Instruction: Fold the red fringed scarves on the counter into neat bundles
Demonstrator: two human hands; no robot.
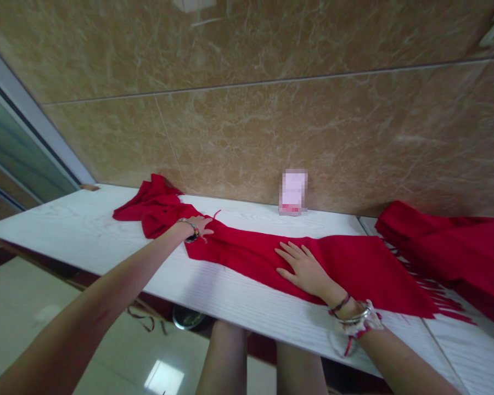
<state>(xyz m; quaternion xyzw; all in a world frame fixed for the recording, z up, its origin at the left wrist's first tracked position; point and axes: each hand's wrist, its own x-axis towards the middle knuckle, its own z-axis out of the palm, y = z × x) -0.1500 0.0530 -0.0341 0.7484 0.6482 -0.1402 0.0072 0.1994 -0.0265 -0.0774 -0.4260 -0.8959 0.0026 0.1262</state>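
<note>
A long red scarf (354, 263) lies stretched along a white wood-grain table (86, 236), bunched at its far left end and fringed at the right. My left hand (198, 226) rests on the scarf near the bunched end, fingers spread flat, a bead bracelet on the wrist. Further right, my right hand (302, 266) lies flat and open on the middle of the scarf, with bracelets and a red cord on its wrist.
More red fringed cloth (448, 247) is piled at the right on an adjoining table. A small pink card (293, 192) leans against the brown marble wall (271, 120). My knees show below the table's near edge, over a glossy tiled floor (33, 318).
</note>
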